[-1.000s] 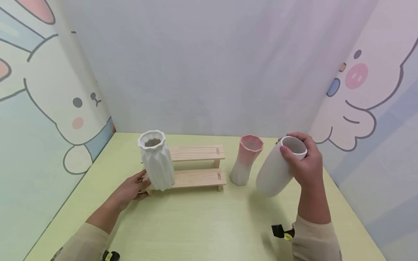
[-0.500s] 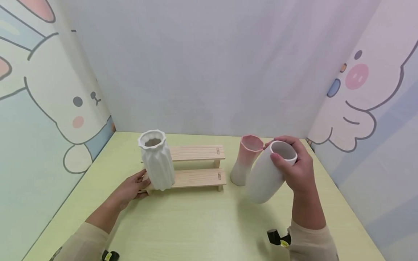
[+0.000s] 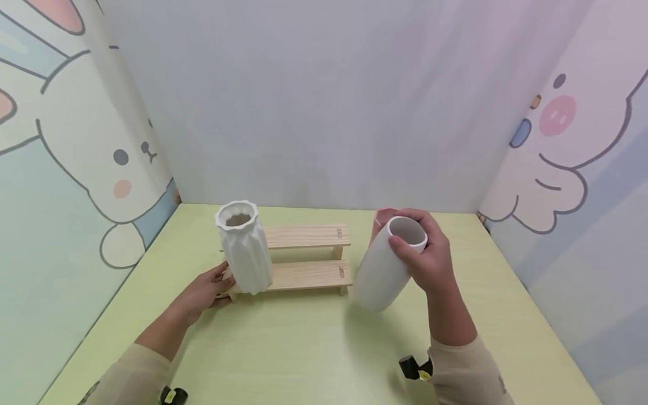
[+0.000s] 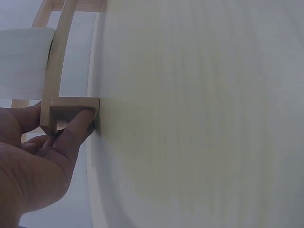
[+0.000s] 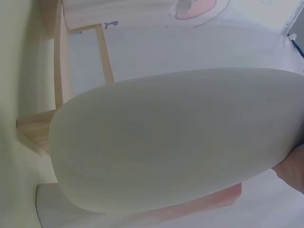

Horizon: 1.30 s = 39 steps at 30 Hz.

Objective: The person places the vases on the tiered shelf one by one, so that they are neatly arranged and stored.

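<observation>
My right hand [image 3: 430,253] grips a smooth white vase [image 3: 382,275] near its rim, thumb on the near side. The vase leans, its base toward the lower left, just right of a two-tier wooden stand [image 3: 309,275]. Its pale body [image 5: 175,137] fills most of the right wrist view. My left hand [image 3: 205,289] holds the stand's front left end; in the left wrist view a finger presses on the end leg [image 4: 76,102]. A white pleated vase [image 3: 245,253] stands on the lower tier at the left, close to those fingers.
A pink-and-white vase [image 3: 382,218] stands right of the stand, mostly hidden behind the smooth vase; its pink part [image 5: 204,206] shows in the right wrist view. The pale yellow table [image 3: 283,354] meets a plain back wall [image 3: 304,112] and cartoon-printed side walls.
My right hand has carried the smooth white vase leftward, and it now covers most of the pink-and-white vase. My left hand and the stand have stayed in place.
</observation>
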Tool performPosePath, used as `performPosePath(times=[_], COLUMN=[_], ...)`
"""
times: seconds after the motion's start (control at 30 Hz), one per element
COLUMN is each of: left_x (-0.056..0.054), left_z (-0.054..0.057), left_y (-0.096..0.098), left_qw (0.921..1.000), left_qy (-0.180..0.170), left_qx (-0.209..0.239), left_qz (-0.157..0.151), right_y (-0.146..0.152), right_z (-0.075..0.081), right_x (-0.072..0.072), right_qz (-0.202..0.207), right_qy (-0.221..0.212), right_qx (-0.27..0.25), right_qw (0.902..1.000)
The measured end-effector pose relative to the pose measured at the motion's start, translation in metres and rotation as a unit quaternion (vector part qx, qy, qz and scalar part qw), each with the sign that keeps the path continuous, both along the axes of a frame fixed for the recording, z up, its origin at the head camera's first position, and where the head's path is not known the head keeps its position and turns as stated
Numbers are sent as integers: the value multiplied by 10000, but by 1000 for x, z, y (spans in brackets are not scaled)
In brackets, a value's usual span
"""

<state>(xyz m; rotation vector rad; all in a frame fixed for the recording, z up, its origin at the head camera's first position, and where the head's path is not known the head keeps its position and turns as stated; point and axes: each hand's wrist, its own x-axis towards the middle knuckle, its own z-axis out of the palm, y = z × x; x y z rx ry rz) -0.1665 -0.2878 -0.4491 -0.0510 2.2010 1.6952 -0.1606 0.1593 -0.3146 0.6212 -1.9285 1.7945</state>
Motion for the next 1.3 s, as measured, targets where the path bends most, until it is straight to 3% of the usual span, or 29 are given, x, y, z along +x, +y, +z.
performPosePath(times=[0.13, 0.4, 0.6, 0.77, 1.0, 1.13, 1.3], left_x=[-1, -2, -2, -2, -3, -4, -6], left_z=[-1, -3, -3, -3, -3, -4, -7], left_y=[0, -4, -3, -3, -2, -4, -6], left_qw=[10000, 10000, 10000, 10000, 10000, 10000, 10000], left_qy=[30, -13, 9, 10, -17, -17, 22], left_qx=[2, -2, 6, -11, -19, -14, -1], left_qz=[-17, 31, 19, 23, 24, 33, 21], right_y=[-12, -41, -60, -72, -86, -92, -99], right_z=[4, 16, 19, 17, 12, 10, 7], right_x=[-10, -28, -40, -48, -53, -57, -60], right_qz=[362, 358, 140, 204, 133, 243, 423], right_qy=[118, 13, -432, -691, -436, -210, -244], right_qx=[73, 157, 386, 489, 793, 858, 841], right_qw=[9992, 9992, 9982, 9962, 9958, 9958, 9953])
